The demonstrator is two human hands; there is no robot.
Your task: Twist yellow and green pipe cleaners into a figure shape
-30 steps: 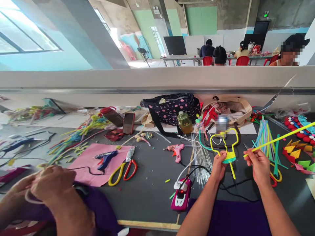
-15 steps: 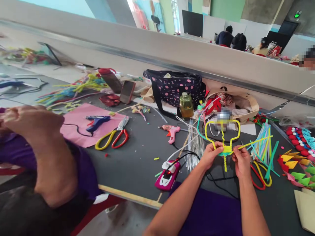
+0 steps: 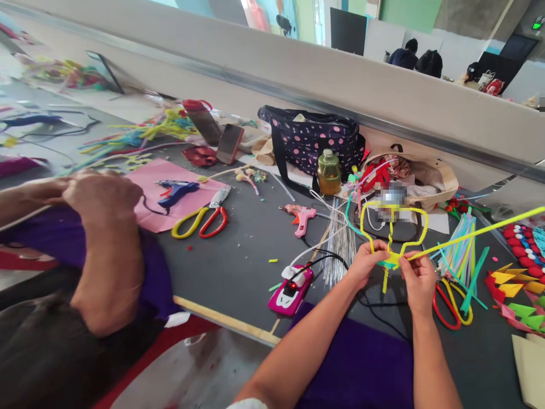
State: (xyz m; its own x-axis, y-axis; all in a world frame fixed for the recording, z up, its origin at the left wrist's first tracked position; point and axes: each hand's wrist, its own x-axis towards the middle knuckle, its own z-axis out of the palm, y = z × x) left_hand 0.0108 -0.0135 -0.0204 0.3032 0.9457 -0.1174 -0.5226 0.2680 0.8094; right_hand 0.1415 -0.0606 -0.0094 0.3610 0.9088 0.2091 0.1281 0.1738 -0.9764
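Above the table's front part I hold up a yellow pipe-cleaner frame [image 3: 426, 224] with two rounded loops and a twisted stem. A band of yellow, edged with teal, wraps its middle. My left hand [image 3: 367, 262] pinches the frame at the left of this band. With thumb and fingers closed, my right hand [image 3: 417, 275] grips a long yellow pipe cleaner [image 3: 481, 232] at the band's right side; its free end stretches far to the right. Below the band hangs the twisted yellow stem end. Red-and-yellow-handled scissors [image 3: 447, 307] lie just right of my right hand.
A pink glue gun [image 3: 303, 220], a magenta power strip [image 3: 289, 292] and silver wires [image 3: 334, 255] lie left of my hands. Loose pipe cleaners [image 3: 462, 250] lie right. A patterned bag [image 3: 306, 136] and green bottle [image 3: 328, 173] stand behind. A co-worker's arm [image 3: 108, 250] is at left.
The frame has tilted slightly in my hands. The long pipe cleaner's free end now reaches much further right and higher. The co-worker's hands have shifted, and the whole view has turned a little left.
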